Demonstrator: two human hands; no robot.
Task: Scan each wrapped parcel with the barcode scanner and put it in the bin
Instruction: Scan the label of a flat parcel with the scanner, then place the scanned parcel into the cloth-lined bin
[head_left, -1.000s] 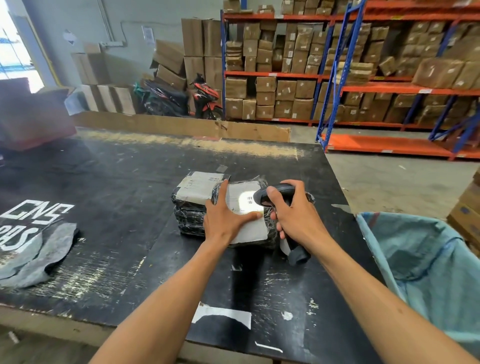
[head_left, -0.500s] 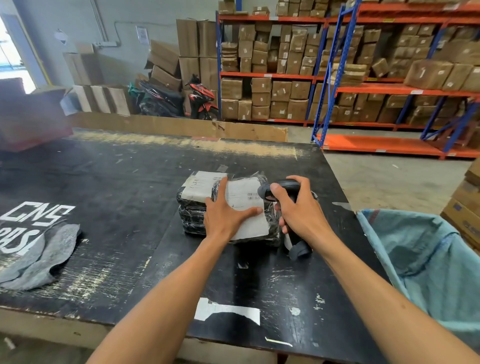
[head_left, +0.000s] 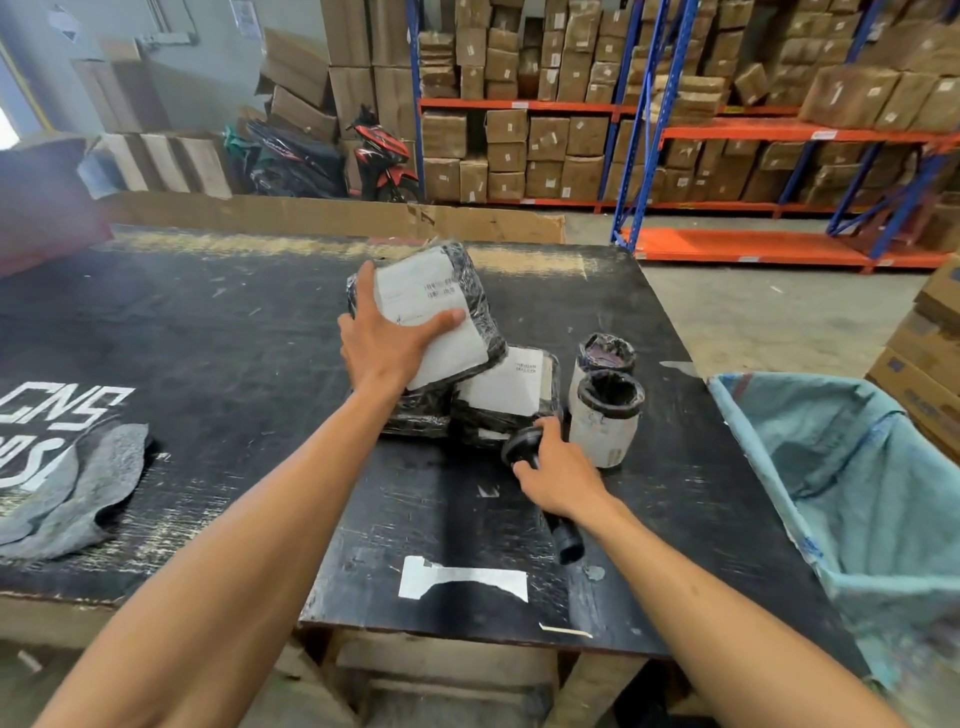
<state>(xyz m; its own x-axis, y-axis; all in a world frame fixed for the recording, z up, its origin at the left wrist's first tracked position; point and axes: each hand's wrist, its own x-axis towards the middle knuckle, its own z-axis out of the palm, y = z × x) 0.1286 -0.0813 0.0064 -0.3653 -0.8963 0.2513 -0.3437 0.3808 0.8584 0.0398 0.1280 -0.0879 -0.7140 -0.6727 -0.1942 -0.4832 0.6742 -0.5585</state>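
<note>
A worker's left hand (head_left: 387, 340) gripped a black-wrapped parcel (head_left: 447, 312) at a warehouse packing table (head_left: 208, 332), thumb across its white label (head_left: 415, 296) and fingers curled round its near edge, tilting it up off a second flat parcel (head_left: 511, 395) that lay beneath and beside it. The right hand (head_left: 558, 475) rested low on the table with its fingers wrapped round the barcode scanner (head_left: 522, 447), whose head sat just in front of the lower parcel and whose handle end showed behind the wrist. Two cylindrical wrapped parcels (head_left: 605, 410) stood upright just right of the scanner hand. The blue fabric bin (head_left: 852, 467) gaped open at the table's right edge, well apart from the lifted parcel.

The step in hand appeared to be the transfer of the raised parcel. The next move would call for carrying it rightward over the upright cylinders without toppling them, then dropping it inside the bin's rim. Three parcels remained on the table. A grey cloth (head_left: 78, 488) lay at the left end.
</note>
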